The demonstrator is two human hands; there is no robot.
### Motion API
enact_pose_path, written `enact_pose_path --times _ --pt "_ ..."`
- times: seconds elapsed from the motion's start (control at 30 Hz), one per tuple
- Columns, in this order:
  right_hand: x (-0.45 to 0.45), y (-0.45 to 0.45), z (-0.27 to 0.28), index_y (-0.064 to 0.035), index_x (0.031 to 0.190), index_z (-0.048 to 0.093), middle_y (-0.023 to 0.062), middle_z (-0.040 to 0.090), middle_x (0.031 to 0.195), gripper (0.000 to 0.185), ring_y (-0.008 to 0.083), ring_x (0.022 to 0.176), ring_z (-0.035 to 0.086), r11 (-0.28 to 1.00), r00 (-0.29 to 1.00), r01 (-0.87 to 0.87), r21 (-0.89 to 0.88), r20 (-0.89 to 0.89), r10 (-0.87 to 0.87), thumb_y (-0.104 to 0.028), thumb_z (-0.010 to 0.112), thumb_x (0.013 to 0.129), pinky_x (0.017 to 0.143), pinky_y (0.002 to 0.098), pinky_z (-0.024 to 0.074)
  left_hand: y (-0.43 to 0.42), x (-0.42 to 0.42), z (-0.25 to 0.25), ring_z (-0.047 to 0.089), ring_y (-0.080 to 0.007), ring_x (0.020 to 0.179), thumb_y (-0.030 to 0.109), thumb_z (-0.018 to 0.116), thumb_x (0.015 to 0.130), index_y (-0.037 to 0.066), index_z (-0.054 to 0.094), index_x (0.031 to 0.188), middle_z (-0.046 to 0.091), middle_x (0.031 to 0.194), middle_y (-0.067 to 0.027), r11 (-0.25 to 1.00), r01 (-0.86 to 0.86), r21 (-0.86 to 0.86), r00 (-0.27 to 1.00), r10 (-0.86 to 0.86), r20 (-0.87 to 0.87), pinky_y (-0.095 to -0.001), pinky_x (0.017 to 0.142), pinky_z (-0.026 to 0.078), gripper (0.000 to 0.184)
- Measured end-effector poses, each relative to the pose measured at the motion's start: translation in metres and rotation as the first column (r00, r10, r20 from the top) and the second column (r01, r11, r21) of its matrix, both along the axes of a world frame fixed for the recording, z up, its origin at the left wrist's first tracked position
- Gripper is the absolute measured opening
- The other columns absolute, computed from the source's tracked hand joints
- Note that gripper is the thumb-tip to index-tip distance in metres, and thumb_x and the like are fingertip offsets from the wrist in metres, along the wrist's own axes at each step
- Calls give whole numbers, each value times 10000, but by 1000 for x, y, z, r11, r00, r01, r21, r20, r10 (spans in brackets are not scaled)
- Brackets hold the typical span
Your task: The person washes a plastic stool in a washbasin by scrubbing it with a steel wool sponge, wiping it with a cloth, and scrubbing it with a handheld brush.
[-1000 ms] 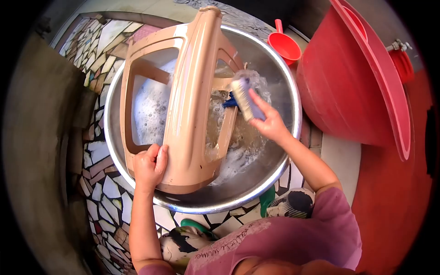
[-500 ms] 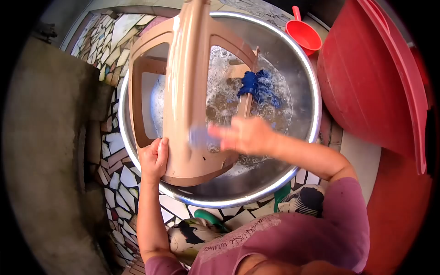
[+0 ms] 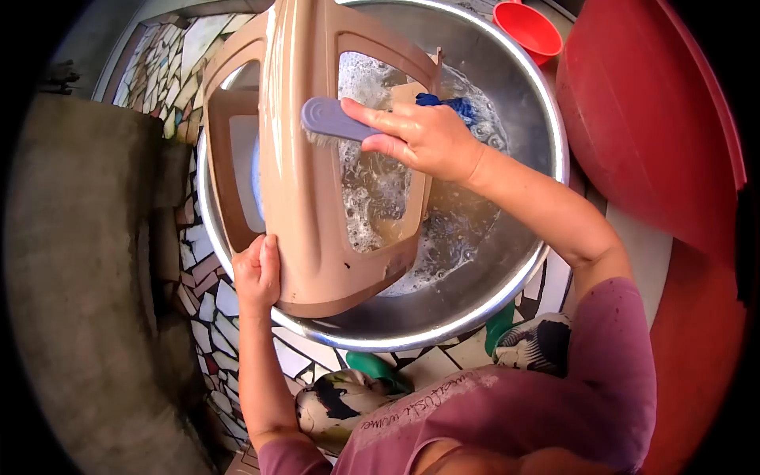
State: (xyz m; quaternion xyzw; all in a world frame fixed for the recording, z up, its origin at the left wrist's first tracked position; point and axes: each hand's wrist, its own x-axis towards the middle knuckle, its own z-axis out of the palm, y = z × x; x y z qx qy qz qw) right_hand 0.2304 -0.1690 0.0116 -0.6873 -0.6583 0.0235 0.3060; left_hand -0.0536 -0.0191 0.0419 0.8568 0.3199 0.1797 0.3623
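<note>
A beige plastic frame (image 3: 305, 190) with large cut-out openings stands tilted over a wide metal basin (image 3: 558, 150). My left hand (image 3: 257, 269) is closed around its lower left edge. In my right hand (image 3: 427, 134) is a blue-grey scrub brush (image 3: 336, 119), gripped by its handle with the fingers stretched along it. The pale bristles point down at the frame's raised middle rib; whether they touch it, I cannot tell. Foamy water (image 3: 380, 190) fills the basin's bottom. Beyond my right hand, a dark blue cloth (image 3: 451, 105) lies over a beige part, partly hidden.
A red dipper (image 3: 529, 30) sits past the basin's far right rim. To the right leans a large red tub (image 3: 649, 119). Broken-tile paving (image 3: 214, 317) surrounds the basin, and a concrete block (image 3: 79, 261) stands at the left. My green footwear (image 3: 372, 366) is by the near rim.
My right hand has moved the brush up along the frame, from near its lower end toward the upper middle. My left hand keeps its hold. The camera view has shifted slightly.
</note>
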Motion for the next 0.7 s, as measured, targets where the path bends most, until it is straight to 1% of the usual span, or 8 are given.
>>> enact_pose_path --times 0.13,0.23,0.33,0.4,0.43,0.53,0.6,0.7 --pt "-18 -11 13 -356 1403 521 37 502 680 526 160 516 505 1000 995 -17 -4 95 17 -529 564 908 481 284 459 3 -5 -8 401 -123 505 183 513 1006 -12 546 710 446 548 -69 992 74 107 996 -78 38 -312 491 370 356" --pt "-27 -13 4 -363 1400 523 38 507 683 541 147 526 529 995 990 -87 -42 110 91 -564 554 898 477 282 462 2 0 -2 391 -115 509 181 513 1006 -19 545 710 435 537 -61 1000 13 -1 1000 -13 19 -310 486 365 359" --pt "10 19 22 -350 1418 501 58 611 799 531 171 573 577 982 975 165 91 -164 -148 -517 561 918 474 275 440 5 -7 -16 397 -170 484 202 517 999 -3 536 696 418 541 -112 999 22 45 1000 -22 7 -334 487 371 366" --pt "-26 -13 25 -352 1417 504 59 519 710 520 160 517 517 999 986 22 -32 166 -17 -521 544 927 456 292 433 1 -6 -13 455 -256 453 212 527 988 10 510 674 424 534 -152 996 20 86 998 -25 52 -365 484 380 374" --pt "-33 -31 25 -356 1427 491 47 441 662 534 152 487 469 992 982 -49 -112 174 68 -533 531 925 440 305 424 -2 -4 -11 479 -283 447 213 530 984 19 525 672 441 524 -159 991 30 130 999 -35 37 -379 478 387 368" --pt "-3 -25 68 -399 1424 480 42 458 668 534 178 493 497 986 938 -30 -163 337 84 -526 553 910 457 317 446 -11 8 0 552 -348 455 233 554 965 63 580 685 520 511 -173 961 59 270 998 -55 -23 -432 465 419 328" --pt "39 -6 85 -361 1438 461 93 587 728 512 254 594 599 961 981 159 -227 144 -128 -458 554 943 512 381 481 -22 16 -3 556 -354 448 245 564 956 77 576 689 529 501 -161 930 100 354 995 -86 -55 -452 445 426 316" --pt "48 -4 114 -391 1418 475 129 615 751 497 287 626 621 887 916 355 -296 301 -265 -471 561 935 578 407 507 -52 38 1 569 -350 443 267 565 947 99 554 679 528 479 -147 861 220 459 975 -176 -137 -469 437 450 317"
